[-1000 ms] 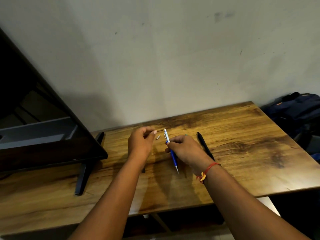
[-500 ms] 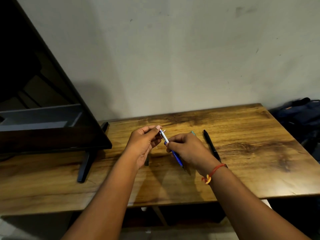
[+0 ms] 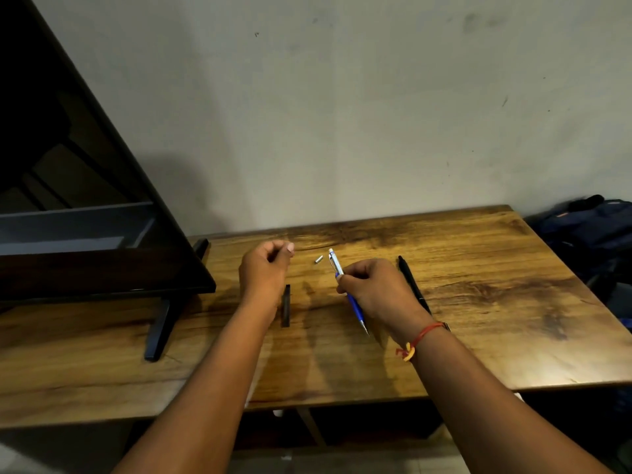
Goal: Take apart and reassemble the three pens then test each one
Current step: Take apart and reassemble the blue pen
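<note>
The right hand (image 3: 376, 289) hovers over the tabletop (image 3: 478, 336), its fingers (image 3: 354, 276) clamped on the blue pen (image 3: 355, 307), which slants with its tip toward the person. The left hand (image 3: 263, 268) is curled, thumb against fingertip; whether it pinches anything I cannot tell. Between the hands a small silver piece (image 3: 318, 259) lies on the wood, and a dark barrel (image 3: 286, 305) lies just beside the left wrist. A black pen (image 3: 412, 285) lies right of the right hand.

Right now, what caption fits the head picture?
Right hand grips blue pen over wooden table; black pen beside.
</note>
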